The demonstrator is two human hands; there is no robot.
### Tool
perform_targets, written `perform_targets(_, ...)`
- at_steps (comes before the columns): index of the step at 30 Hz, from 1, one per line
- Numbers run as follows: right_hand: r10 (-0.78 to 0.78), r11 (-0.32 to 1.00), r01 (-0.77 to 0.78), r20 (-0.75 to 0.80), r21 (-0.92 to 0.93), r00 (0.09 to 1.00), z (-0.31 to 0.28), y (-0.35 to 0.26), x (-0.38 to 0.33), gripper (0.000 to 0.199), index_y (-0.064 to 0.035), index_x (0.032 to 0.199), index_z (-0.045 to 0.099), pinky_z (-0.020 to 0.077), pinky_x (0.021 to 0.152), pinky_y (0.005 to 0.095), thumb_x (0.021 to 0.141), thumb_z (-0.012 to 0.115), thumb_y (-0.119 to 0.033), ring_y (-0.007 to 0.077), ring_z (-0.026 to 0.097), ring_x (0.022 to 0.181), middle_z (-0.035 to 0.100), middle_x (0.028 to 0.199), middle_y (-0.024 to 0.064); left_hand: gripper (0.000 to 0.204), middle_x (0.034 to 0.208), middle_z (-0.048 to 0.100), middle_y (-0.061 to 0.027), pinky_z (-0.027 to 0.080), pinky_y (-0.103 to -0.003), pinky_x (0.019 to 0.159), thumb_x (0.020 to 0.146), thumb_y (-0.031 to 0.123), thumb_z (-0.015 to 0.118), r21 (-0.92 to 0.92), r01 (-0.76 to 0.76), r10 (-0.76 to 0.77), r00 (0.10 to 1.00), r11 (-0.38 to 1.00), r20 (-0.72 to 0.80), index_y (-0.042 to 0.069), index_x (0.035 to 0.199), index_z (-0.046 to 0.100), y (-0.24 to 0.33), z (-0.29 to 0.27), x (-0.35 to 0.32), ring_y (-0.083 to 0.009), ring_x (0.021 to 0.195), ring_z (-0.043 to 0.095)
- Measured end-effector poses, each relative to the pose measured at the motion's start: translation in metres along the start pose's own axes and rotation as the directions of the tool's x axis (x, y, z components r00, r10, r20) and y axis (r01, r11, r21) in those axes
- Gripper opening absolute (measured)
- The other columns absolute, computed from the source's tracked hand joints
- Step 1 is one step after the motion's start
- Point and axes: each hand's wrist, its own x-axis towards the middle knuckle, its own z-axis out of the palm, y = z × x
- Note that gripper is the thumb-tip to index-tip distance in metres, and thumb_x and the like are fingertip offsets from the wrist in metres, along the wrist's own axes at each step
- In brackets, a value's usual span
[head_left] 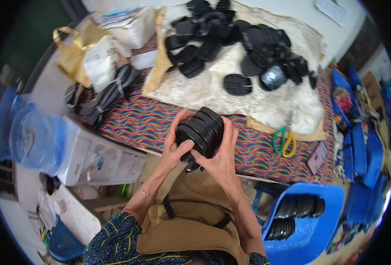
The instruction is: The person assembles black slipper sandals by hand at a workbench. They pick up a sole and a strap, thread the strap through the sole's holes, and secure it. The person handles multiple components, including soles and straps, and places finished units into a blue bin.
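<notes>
Above the front edge of the table, a stack of black rounded pads (203, 128) is gripped between both hands. My left hand (176, 148) wraps the stack's left side, its thumb pressed on the near face. From the right, my right hand (219, 161) closes round it, with the thumb near the other thumb. A small dark piece dangles below the stack; its kind is unclear. Beyond the hands, a single black oval pad (237, 85) lies on a stained white sheet (200, 95), in front of a heap of similar black pads (208, 33).
Scissors with green and yellow handles (283, 141) and a pinkish card (317, 157) lie at the table's right. A blue tub (332, 198) holding stacked black pads stands below. At left are dark bundled strips (111, 95), a gold bag (72, 55) and a blue water jug (36, 137).
</notes>
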Motion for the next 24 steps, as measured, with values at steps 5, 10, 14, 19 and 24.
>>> perform_targets(5, 0.025, 0.945, -0.082, -0.18, -0.318, 0.983, -0.07, 0.01, -0.027, 0.101, -0.0005, 0.143, 0.03, 0.0398, 0.102, 0.047, 0.058, 0.085, -0.011, 0.041, 0.043, 0.121, 0.041, 0.127, 0.0244, 0.082, 0.149, 0.038, -0.0161, 0.025, -0.037, 0.116, 0.096, 0.05, 0.055, -0.448, 0.138, -0.042, 0.975, 0.883, 0.217, 0.001, 0.154, 0.023, -0.033, 0.081, 0.008, -0.0235, 0.14, 0.035)
perform_targets(10, 0.093, 0.84, -0.197, -0.224, -0.506, 0.97, -0.111, 0.015, -0.035, 0.098, -0.0017, 0.141, 0.036, 0.0396, 0.102, 0.0479, 0.056, 0.083, -0.013, 0.0419, 0.044, 0.12, 0.043, 0.126, 0.0239, 0.07, 0.152, 0.037, -0.0161, 0.025, -0.039, 0.117, 0.105, 0.051, 0.035, -0.453, 0.442, -0.21, 0.855, 0.774, 0.474, 0.0, 0.152, 0.029, -0.041, 0.106, 0.021, -0.0239, 0.141, 0.035)
perform_targets(14, 0.157, 0.783, -0.235, -0.181, -0.576, 0.971, -0.1, 0.036, -0.03, 0.095, -0.0038, 0.14, 0.04, 0.0366, 0.103, 0.0478, 0.056, 0.083, -0.016, 0.0404, 0.045, 0.119, 0.046, 0.125, 0.0215, 0.061, 0.142, 0.05, -0.016, 0.033, -0.032, 0.11, 0.102, 0.039, 0.05, -0.307, 0.538, -0.383, 0.812, 0.785, 0.441, -0.005, 0.144, 0.043, -0.047, 0.113, 0.033, -0.0205, 0.132, 0.046)
perform_targets(19, 0.138, 0.764, -0.154, -0.074, -0.627, 0.988, -0.085, 0.051, -0.015, 0.097, -0.0038, 0.141, 0.04, 0.0351, 0.101, 0.0484, 0.054, 0.081, -0.017, 0.0383, 0.045, 0.118, 0.047, 0.125, 0.0194, 0.058, 0.135, 0.056, -0.0163, 0.043, -0.029, 0.1, 0.098, 0.028, 0.061, 0.008, 0.384, -0.369, 0.881, 0.923, 0.297, -0.008, 0.14, 0.045, -0.059, 0.107, 0.039, -0.0183, 0.122, 0.055)
perform_targets(24, 0.181, 0.764, -0.12, 0.033, -0.634, 0.983, -0.082, 0.057, -0.008, 0.102, -0.002, 0.146, 0.033, 0.0325, 0.104, 0.0492, 0.055, 0.077, -0.017, 0.0405, 0.041, 0.12, 0.043, 0.128, 0.021, 0.068, 0.134, 0.056, -0.0241, 0.043, -0.034, 0.101, 0.092, 0.031, 0.068, 0.172, 0.262, -0.298, 0.924, 0.95, 0.238, -0.009, 0.141, 0.042, -0.049, 0.108, 0.032, -0.0264, 0.122, 0.056)
